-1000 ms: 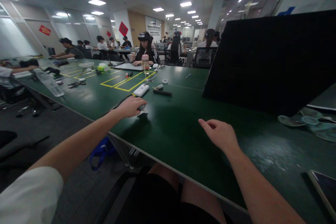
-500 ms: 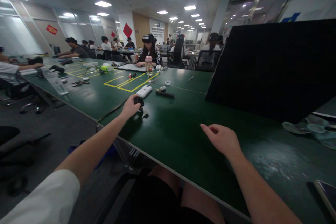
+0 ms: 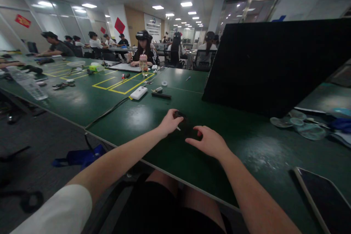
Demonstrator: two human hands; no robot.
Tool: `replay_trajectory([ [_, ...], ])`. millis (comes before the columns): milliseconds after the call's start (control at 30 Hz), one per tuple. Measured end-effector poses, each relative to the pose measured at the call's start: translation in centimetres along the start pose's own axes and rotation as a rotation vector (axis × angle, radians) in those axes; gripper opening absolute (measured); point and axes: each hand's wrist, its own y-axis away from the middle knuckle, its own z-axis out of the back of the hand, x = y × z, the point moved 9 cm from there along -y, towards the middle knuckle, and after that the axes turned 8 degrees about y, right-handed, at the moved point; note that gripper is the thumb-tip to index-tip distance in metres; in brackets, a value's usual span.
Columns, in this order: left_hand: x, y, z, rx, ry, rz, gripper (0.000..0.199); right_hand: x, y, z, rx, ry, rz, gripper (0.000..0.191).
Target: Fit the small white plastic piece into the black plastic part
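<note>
In the head view, my left hand (image 3: pixel 170 122) is closed round a small dark object (image 3: pixel 180 114), too dim and blurred to name, above the green table (image 3: pixel 153 142). A thin pale tip sticks out below its fingers. Just to the right, my right hand (image 3: pixel 208 139) has its thumb and fingers apart, with nothing between them. The fingertips of my right hand point toward the dark object without touching it.
Beyond my hands lie a white case (image 3: pixel 138 93), a dark bar (image 3: pixel 161 95) and a roll of tape (image 3: pixel 164 83). A large black panel (image 3: pixel 268 65) rises at the right. A phone (image 3: pixel 323 199) lies near right. A person (image 3: pixel 143 53) sits across the table.
My left hand has moved right with the dark object, away from the white case and closer to my right hand. The fingers of my right hand have spread. The view has turned slightly right.
</note>
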Motion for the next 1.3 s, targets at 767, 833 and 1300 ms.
replay_trajectory([
  [767,-3.1,1.2,-2.3,0.154,-0.203,-0.236,0.052,-4.5,-0.6,-0.2,-0.005,-0.142,-0.141,0.032],
  [833,-3.4,1.5,-2.6,0.18,-0.294,-0.257,0.052,-4.7,-0.6,0.0,-0.023,-0.13,-0.16,0.04],
  [1300,-3.3,2.5,-3.9,0.265,-0.433,-0.3,0.051,-4.2,0.1,2.5,-0.192,-0.24,-0.136,0.027],
])
